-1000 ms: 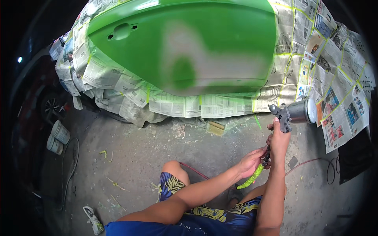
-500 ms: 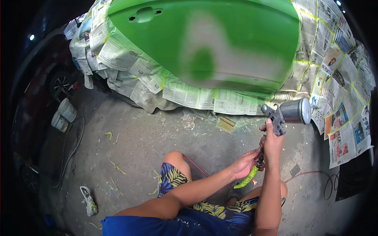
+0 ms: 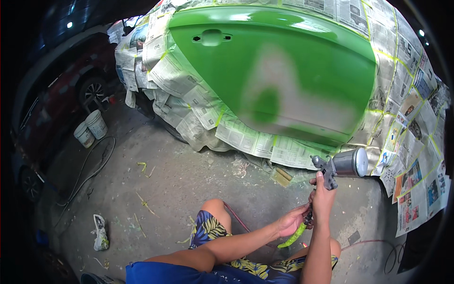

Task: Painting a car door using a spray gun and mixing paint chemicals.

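My right hand (image 3: 323, 195) is wrapped around the grip of a grey metal spray gun (image 3: 327, 174), its thumb lying along the upper body. The gun's round side cup (image 3: 344, 164) sticks out to the right. Just below, my left hand (image 3: 290, 222) pinches the dark fitting under the grip, where an air hose (image 3: 295, 236) wrapped in yellow-green tape joins on. Ahead stands a car door (image 3: 227, 61), painted green with a hazy pale grey patch (image 3: 307, 102) across its middle and lower right. The gun is apart from the door.
Taped newspaper (image 3: 246, 137) masks the car around the door. A small brown block (image 3: 283, 176) lies on the concrete floor beneath it. Two white buckets (image 3: 96, 125) and a looped hose (image 3: 101, 161) are at left, near a dark red car (image 3: 56, 90). Tape scraps and a crumpled bag (image 3: 100, 233) lie nearer.
My view has tilted up and swung left, so the door sits lower and further right. Both hands keep their hold on the spray gun and its hose fitting.
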Demonstrator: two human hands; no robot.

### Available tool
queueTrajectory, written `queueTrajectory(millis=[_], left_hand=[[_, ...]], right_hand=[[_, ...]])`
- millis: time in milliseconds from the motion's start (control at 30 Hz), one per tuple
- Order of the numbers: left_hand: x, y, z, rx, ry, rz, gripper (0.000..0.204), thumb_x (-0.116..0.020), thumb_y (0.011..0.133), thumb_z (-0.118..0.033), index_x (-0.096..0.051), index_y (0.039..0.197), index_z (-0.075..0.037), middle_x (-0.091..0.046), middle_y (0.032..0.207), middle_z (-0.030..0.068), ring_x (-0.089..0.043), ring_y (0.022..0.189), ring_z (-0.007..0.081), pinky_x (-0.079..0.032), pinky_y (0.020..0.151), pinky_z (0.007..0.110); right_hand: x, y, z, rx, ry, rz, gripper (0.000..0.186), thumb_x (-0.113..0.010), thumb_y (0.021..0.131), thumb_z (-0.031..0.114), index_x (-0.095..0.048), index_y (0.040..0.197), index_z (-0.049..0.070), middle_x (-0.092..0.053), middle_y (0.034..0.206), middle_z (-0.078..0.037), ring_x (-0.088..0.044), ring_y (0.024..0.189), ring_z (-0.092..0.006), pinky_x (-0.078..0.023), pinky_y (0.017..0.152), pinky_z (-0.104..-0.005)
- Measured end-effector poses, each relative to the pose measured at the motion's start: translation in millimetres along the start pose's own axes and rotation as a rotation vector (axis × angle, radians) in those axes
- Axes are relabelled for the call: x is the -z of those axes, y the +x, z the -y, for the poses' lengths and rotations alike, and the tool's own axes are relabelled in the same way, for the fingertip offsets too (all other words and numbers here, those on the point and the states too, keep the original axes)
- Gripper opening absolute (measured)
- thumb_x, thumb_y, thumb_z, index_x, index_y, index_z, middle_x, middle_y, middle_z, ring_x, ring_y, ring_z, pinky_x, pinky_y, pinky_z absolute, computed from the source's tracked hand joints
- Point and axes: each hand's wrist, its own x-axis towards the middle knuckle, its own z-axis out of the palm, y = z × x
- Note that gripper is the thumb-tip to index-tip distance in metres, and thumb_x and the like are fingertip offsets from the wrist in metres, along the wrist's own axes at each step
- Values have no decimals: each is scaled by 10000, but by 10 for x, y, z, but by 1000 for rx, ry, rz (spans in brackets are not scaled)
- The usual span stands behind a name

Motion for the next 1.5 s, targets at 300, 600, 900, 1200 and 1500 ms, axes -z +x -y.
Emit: queueTrajectory(millis=[300,600,900,1200,1500], left_hand=[[-175,-6,-59,-44,107,-111,327,-462,1090,-337,-532,1352,-154,-602,1243,-7,-594,1064,159,-495,889,404],[-841,-173,-898,-612,1069,-546,133,-690,973,-134,-601,1014,-43,-612,872,-6,-590,816,74,-485,736,228],[-3287,-1354,-2323,-1897,1850,187,681,-645,956,-520,-442,1443,-89,-569,1162,141,-500,845,184,-392,691,329],[-3144,-2087,-2424,-1982,1832,241,595,-644,968,-460,-446,1386,-84,-546,1136,129,-503,808,175,-394,647,315],[-3204,-2241,-2426,-2231,1885,311,511,-642,981,-400,-449,1329,-80,-524,1110,116,-507,771,166,-396,603,300]], right_hand=[[48,78,-92,-57,-31,45,295,-627,1013,300,-575,919,26,-614,750,-43,-425,416,-71,-329,371,-260],[111,101,-125,-27,-24,-31,348,-663,990,297,-642,796,9,-540,580,-7,-450,426,-86,-325,406,-285],[52,144,-85,-30,-65,-49,392,-673,979,338,-662,779,1,-535,568,2,-464,446,-89,-342,439,-295],[15,219,-230,4,-96,-8,312,-648,993,310,-613,887,19,-647,749,-45,-461,415,-85,-356,377,-264],[30,12,-171,-61,-47,6,301,-632,999,296,-608,873,24,-593,662,-26,-438,393,-83,-340,369,-266]])
